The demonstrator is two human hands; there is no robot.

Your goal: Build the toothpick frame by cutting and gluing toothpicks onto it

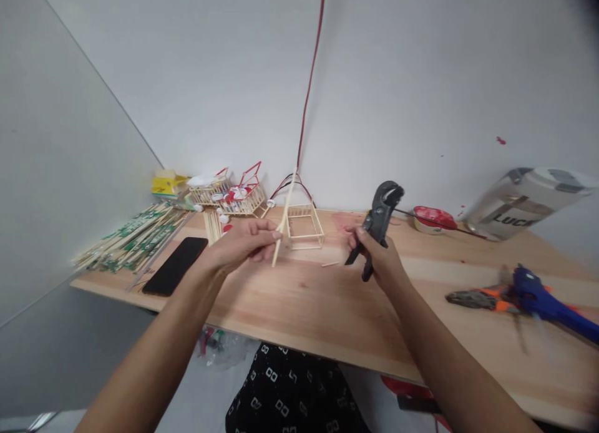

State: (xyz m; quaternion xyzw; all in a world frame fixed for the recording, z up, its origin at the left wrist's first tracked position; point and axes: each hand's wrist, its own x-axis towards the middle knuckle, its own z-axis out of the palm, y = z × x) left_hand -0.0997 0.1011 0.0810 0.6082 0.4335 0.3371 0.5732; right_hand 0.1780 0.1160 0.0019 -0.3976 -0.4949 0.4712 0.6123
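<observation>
My left hand [256,238] pinches a thin pale wooden chopstick [291,193] between thumb and fingers, tilted above the table; a second stick may lie along it. In my right hand [374,252] is a black hand cutter [380,214], its head pointing up and its handles down. The cutter is apart from the chopstick. Behind and between my hands, a small open box frame of glued sticks [306,243] stands on the table. A short stick piece [330,264] lies in front of it.
Wrapped chopsticks [135,236], loose sticks [213,227] and a black phone [175,266] lie left. Small stick baskets [241,199] stand behind. Right are a red-filled tub [434,219], a clear container [519,202], orange-handled pliers [477,297] and a blue glue gun [545,302]. A cable [312,71] hangs down the wall.
</observation>
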